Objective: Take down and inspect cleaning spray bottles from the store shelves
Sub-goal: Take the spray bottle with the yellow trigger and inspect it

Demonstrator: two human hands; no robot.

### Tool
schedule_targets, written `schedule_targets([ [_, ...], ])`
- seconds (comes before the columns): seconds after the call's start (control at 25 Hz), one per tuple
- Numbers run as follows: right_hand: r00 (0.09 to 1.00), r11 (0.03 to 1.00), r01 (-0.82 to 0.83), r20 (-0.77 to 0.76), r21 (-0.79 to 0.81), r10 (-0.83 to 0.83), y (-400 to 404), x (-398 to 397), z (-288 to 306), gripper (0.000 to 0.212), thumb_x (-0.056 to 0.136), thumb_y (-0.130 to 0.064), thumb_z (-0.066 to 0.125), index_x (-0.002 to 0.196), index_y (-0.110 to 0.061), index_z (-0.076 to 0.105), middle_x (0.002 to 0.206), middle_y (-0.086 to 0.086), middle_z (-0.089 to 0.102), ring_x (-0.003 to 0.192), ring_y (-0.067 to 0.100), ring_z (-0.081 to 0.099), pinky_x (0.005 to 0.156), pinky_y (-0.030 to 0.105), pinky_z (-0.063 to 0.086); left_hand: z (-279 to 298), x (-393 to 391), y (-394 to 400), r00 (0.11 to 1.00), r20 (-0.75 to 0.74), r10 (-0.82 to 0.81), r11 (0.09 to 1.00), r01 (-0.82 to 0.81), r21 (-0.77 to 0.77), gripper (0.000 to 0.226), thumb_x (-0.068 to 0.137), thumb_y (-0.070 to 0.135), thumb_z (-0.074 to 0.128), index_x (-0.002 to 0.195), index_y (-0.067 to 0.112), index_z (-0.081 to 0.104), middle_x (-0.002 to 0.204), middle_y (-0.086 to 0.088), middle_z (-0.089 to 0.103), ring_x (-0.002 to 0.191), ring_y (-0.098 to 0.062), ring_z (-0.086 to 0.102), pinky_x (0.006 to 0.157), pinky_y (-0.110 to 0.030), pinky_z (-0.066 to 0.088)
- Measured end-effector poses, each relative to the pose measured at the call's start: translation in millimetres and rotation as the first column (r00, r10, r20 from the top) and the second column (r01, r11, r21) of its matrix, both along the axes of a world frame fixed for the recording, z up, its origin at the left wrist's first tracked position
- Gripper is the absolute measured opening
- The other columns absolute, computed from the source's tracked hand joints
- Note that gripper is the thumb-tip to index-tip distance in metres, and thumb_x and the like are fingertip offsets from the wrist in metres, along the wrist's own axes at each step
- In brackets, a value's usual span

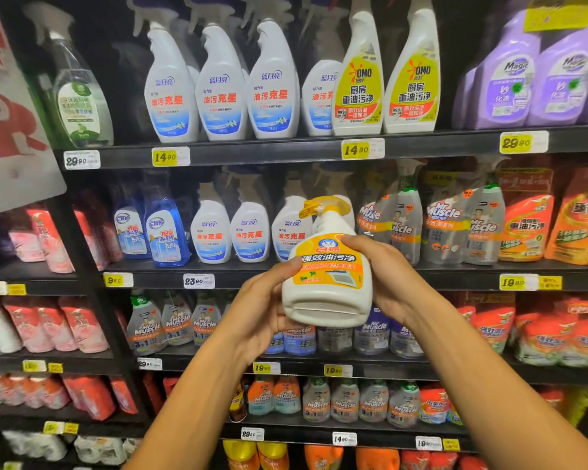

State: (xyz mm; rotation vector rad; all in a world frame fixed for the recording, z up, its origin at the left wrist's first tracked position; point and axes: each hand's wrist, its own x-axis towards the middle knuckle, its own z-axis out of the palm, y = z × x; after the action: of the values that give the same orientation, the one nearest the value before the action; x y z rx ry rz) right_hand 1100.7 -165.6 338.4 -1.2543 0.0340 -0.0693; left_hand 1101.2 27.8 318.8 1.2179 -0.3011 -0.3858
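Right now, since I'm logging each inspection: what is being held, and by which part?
A white spray bottle with an orange label, held by its body: left hand on one side, right hand on the other.

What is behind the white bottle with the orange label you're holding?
Behind the white bottle stand shelf bottles: white blue-labelled sprays and grey Mr Muscle sprays. Anything directly behind it is hidden.
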Motion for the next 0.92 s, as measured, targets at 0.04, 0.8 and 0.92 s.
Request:
schedule_targets([
  [0.04, 1.000, 1.000, -0.002, -0.011, 0.017, 0.002, 0.4, 0.5, 1.1, 0.030, 0.092, -0.022, 0.066, 0.116, -0.003, 0.065, 0.106, 0.021, 0.074, 0.105, 0.040, 0.069, 0.093, 0.054, 0.054, 2.1, -0.5, -0.5, 1.000, 0.001, 0.001, 1.000, -0.001, 0.004, 0.034, 0.065, 0.043, 0.077, 0.091, 0.021, 0.080, 0.100, -0.012, 0.076, 0.078, -0.022, 0.074, 0.055, -0.034, 0.060],
  [0.8, 0.999, 0.997, 0.033, 0.021, -0.072, -0.031, -0.7, 11.5, -21.1, 0.031, 0.100, -0.044, 0.049, 0.115, -0.020, 0.064, 0.093, 0.008, 0.078, 0.081, 0.023, 0.076, 0.071, 0.040, 0.063, -25.9, -12.6, -9.5, 0.959, 0.265, 0.104, 0.981, -0.143, 0.131, 0.036, 0.077, 0.013, 0.077, 0.112, 0.015, 0.069, 0.100, -0.006, 0.077, 0.090, -0.023, 0.075, 0.065, -0.027, 0.059],
  [0.92, 0.985, 0.985, 0.172, -0.019, 0.009, -0.172, 8.9, 20.3, -23.7, 0.041, 0.101, -0.051, 0.043, 0.109, -0.016, 0.062, 0.074, 0.007, 0.076, 0.063, 0.020, 0.074, 0.053, 0.033, 0.060, -28.6, -17.4, -22.0, 0.931, 0.343, 0.122, 0.963, -0.195, 0.185, 0.039, 0.079, 0.014, 0.078, 0.116, 0.019, 0.068, 0.104, -0.005, 0.076, 0.093, -0.023, 0.074, 0.077, -0.036, 0.061],
])
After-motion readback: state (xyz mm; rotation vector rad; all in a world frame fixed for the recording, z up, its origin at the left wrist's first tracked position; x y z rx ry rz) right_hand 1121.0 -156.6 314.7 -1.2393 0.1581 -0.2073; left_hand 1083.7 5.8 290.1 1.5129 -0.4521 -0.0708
